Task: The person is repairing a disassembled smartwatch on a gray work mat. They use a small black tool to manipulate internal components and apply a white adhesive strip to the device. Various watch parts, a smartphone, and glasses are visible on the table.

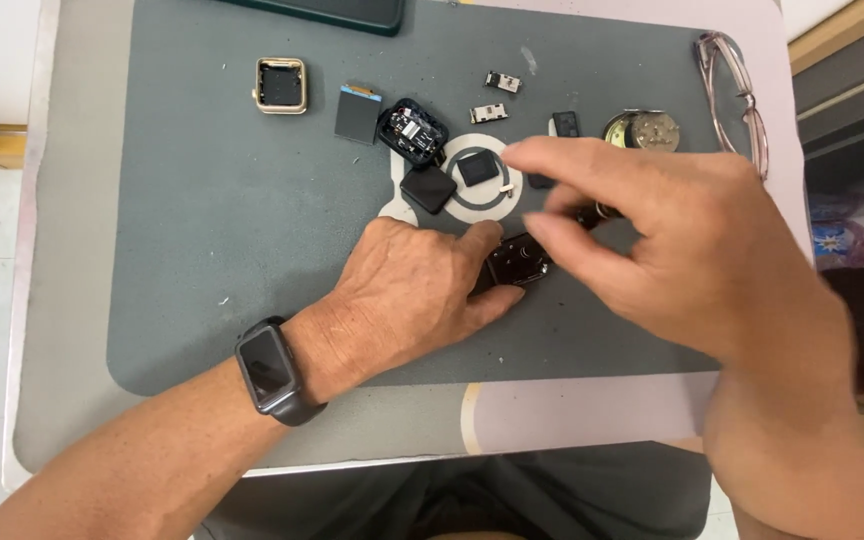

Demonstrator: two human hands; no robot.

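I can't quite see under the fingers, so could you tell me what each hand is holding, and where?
The left hand pinches a small dark part by its left edge against the mat. Whether the blurred right hand holds anything cannot be told.

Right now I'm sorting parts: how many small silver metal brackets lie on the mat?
2: one bracket near the mat's top edge, another bracket just below-left. The hands may hide more.

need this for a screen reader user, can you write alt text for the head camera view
Seen from above, a person's left hand holds a small dark watch part on a grey mat, while the right hand hovers over it with fingers pinched. Other watch parts, a gold watch case and glasses lie around.
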